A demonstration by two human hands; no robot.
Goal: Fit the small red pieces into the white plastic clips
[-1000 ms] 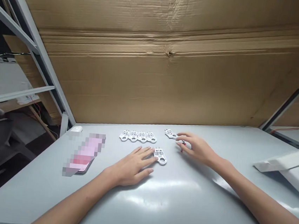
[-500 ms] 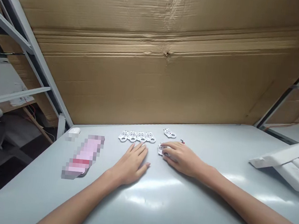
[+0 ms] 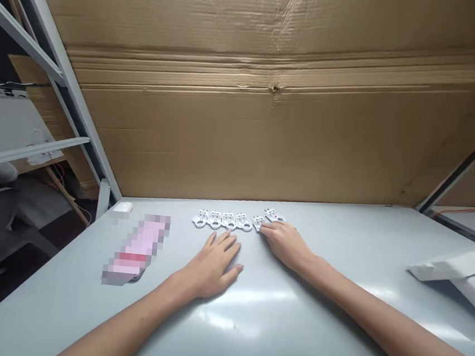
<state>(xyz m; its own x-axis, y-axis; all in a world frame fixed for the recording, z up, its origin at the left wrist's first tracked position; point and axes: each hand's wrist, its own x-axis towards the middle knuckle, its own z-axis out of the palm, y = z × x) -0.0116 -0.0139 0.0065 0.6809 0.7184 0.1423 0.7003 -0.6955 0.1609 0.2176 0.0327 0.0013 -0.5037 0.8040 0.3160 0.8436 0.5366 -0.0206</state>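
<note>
Several small white plastic pieces, each with a ring-shaped opening at its near end, lie side by side in a row on the table. My left hand rests flat just in front of them, fingers stretched and holding nothing. At the row's right end, my right hand has its fingertips closed on another white plastic piece, partly covered by the fingers. Just behind that hand lies one more white plastic piece, turned at an angle.
A pink phone-shaped object, blurred, lies on the left of the grey table. Behind it is a small white case. White packaging stands at the right. A cardboard wall and a metal frame border the table.
My right hand has slid a white plastic piece away from me, up to the right end of the row. My left hand stays flat. The view has shifted slightly.
</note>
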